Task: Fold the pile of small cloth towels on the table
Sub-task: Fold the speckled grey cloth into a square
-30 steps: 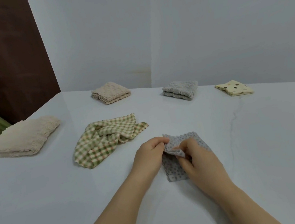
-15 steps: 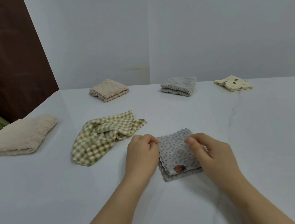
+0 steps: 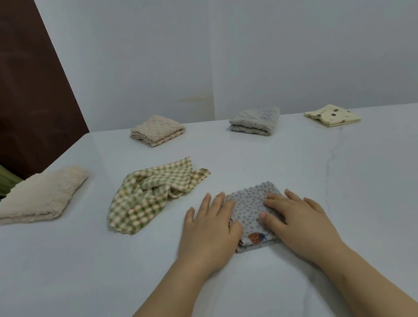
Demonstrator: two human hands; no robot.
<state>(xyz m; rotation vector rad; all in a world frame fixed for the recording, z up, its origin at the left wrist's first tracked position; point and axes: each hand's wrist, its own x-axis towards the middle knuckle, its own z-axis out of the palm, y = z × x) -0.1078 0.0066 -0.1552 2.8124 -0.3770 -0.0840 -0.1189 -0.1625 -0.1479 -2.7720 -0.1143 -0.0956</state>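
Head view: at the table's (image 3: 85,283) six-o'clock side lies the grey dotted towel (image 3: 251,203), a nubby, scallop-edged square. The left hand (image 3: 208,236) presses its nine-o'clock side and the right hand (image 3: 300,220) its three-o'clock side, fingers straight, probably to set the creases. At ten o'clock the thin green checked towel (image 3: 154,195) lies crumpled, not yet folded.

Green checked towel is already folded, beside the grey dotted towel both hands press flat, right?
No: in the head view the green checked towel is crumpled, not folded. Left hand and right hand do press the grey dotted towel beside it.
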